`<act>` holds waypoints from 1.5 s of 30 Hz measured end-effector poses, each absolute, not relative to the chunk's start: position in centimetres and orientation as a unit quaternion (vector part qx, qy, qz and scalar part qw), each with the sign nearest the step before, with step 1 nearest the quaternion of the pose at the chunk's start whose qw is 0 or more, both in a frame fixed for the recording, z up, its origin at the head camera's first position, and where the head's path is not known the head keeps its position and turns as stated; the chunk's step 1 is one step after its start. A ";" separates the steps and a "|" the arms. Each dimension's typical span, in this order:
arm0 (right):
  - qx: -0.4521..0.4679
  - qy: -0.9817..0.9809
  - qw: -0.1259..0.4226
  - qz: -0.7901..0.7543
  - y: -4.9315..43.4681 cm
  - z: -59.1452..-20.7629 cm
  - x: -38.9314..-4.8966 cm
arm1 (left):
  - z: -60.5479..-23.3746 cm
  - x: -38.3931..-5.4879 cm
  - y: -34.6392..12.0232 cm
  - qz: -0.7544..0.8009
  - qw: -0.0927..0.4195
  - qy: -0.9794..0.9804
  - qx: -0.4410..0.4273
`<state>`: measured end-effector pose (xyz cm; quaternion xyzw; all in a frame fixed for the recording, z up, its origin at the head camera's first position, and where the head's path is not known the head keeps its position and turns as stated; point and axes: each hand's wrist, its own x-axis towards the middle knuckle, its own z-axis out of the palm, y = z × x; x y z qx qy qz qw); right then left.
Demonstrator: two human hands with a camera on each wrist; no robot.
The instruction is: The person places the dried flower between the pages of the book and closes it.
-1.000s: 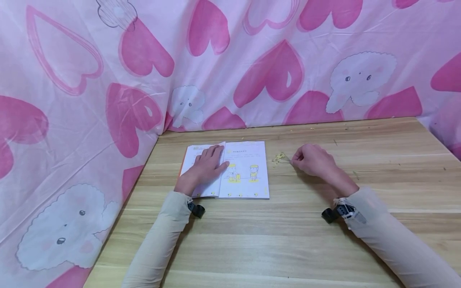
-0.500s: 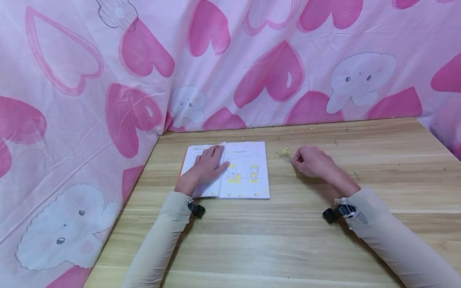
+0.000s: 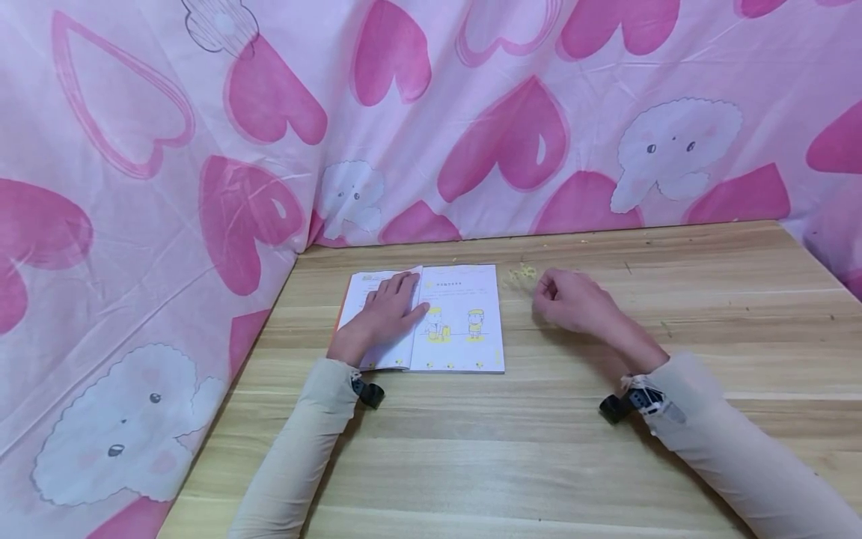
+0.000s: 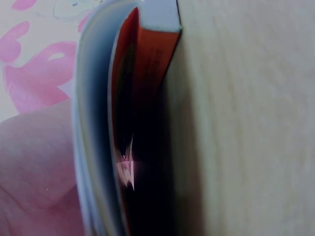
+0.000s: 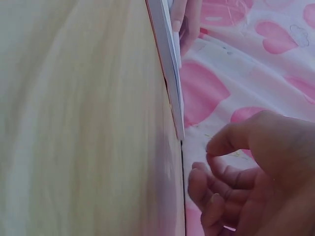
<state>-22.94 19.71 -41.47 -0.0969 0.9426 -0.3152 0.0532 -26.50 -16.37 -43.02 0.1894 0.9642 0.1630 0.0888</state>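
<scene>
An open book with yellow cartoon figures on its right page lies on the wooden table. My left hand rests on its left page, fingers extended and the thumb reaching over onto the right page. Right of the book, my right hand pinches a thin sprig of small yellow flowers between thumb and forefinger, just above the table. The sprig is blurred and its stem barely shows. In the right wrist view the other fingers curl loosely. The left wrist view shows the book's orange cover and bent pages.
A pink curtain with hearts and white animals hangs along the back and left of the table. Small yellow and green plant bits are scattered over the table's right and back. A camera sits on each wrist.
My right hand has shifted slightly left and turned a little, and the yellow sprig has swung up toward the back. The left hand and the book stay where they were.
</scene>
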 end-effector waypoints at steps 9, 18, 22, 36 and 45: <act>-0.120 0.930 0.020 -0.347 17.0 -42.1 -22.8 | -43.3 -26.6 -16.3 0.159 0.091 0.965 0.186; -0.126 0.915 0.028 -0.383 13.8 -42.7 -23.2 | -42.9 -26.5 -16.4 0.157 0.093 0.965 0.188; -0.129 0.910 0.036 -0.392 12.3 -42.7 -23.5 | -43.0 -26.6 -16.4 0.158 0.093 0.965 0.188; -0.096 0.925 0.071 -0.361 9.6 -43.2 -24.3 | -43.0 -26.7 -16.2 0.144 0.086 0.969 0.181; -0.114 0.923 0.074 -0.360 9.1 -42.9 -23.7 | -43.1 -26.8 -16.3 0.146 0.088 0.968 0.186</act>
